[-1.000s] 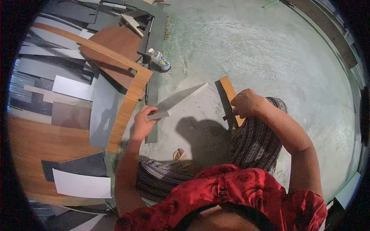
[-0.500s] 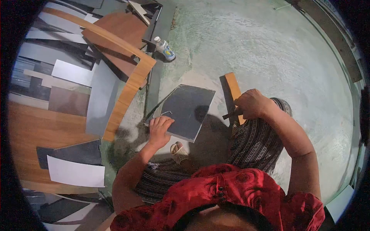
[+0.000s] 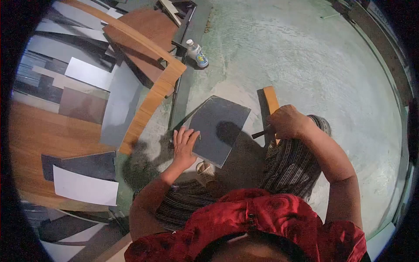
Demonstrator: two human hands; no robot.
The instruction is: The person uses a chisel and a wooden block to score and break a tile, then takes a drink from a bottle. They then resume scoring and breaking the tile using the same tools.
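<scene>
A dark grey panel (image 3: 218,120) with pale, worn edges lies on the floor in front of me. My left hand (image 3: 185,148) rests at its lower left edge, fingers stretched and spread. Beside those fingertips shows a small pale bit that I cannot make out. My right hand (image 3: 287,122) is closed around a short dark bar (image 3: 260,134), whose end sticks out to the left; the rest is hidden in the fist. Behind that hand lies an orange-brown wooden strip (image 3: 271,99), partly covered by the hand.
A bottle (image 3: 197,54) stands beyond the panel. On the left are a long bent wooden strip (image 3: 150,98), a brown board (image 3: 142,30), a white sheet (image 3: 85,185) and several other boards. My sandalled foot (image 3: 204,171) is just below the panel.
The view has shifted slightly, moving things rightward. My left hand's fingers have spread wider, and the small hooked piece near them is now mostly hidden. The right hand keeps hold of the dark bar.
</scene>
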